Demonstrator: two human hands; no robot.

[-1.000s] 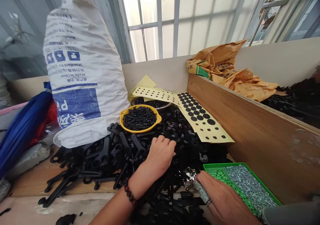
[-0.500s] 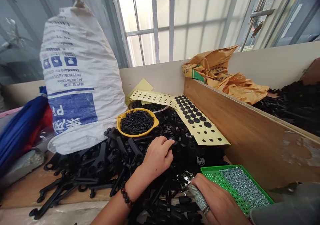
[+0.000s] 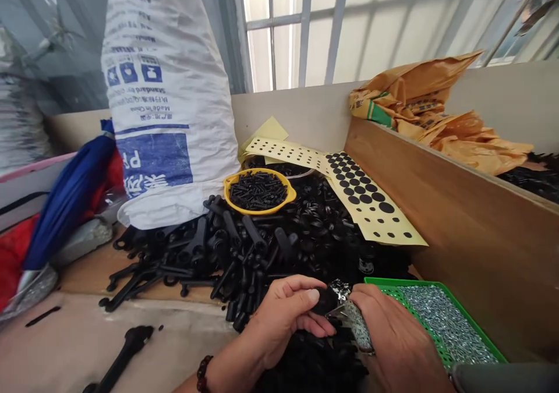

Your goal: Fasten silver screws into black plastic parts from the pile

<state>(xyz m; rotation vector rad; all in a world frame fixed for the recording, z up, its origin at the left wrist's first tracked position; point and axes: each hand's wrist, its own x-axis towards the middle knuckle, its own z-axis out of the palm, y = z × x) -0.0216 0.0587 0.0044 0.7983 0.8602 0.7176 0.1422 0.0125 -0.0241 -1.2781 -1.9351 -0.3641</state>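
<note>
My left hand (image 3: 294, 308), with a dark bead bracelet at the wrist, pinches a small black plastic part (image 3: 325, 301) between thumb and fingers. Close beside it, my right hand (image 3: 393, 329) is wrapped round a tool with a grey speckled grip (image 3: 358, 326). A thin metal tip shows near the black part; whether the two touch I cannot tell. Small shiny metal pieces (image 3: 339, 290) lie just beyond both hands. Around them spreads a heap of black plastic parts (image 3: 244, 247), some long with rounded ends. Fingers of the right hand are partly hidden.
A green perforated tray (image 3: 441, 285) of small metal screws stands at the right. Further back are a yellow basket (image 3: 257, 211) of black screw-like pieces, sticker sheets (image 3: 384, 227) with black dots and a white sack (image 3: 170, 102). A wooden partition (image 3: 463, 206) runs along the right.
My left hand has come back from the heap towards my right hand, with a black part now in its fingers. The view has turned slightly left and down.
</note>
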